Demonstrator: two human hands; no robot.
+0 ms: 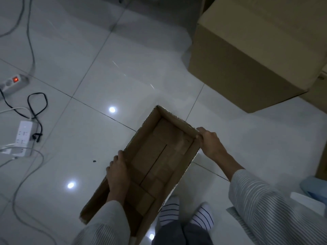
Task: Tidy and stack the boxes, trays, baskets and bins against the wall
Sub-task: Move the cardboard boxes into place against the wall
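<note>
A person carries an open cardboard box [155, 163], left hand [117, 172] and right hand [210, 142] gripping opposite rims; next, seemingly, setting it beside the large carton [247, 55]

The near end of the open cardboard box [155, 163] was covered by the left sleeve [108, 225] and cut off at the bottom edge. The fingertips of the left hand [117, 172] were hidden over the box's outer wall. The large closed box [256, 55] was cropped by the top and right edges. A pale blue object [315, 188] at the right edge could not be identified.
</note>
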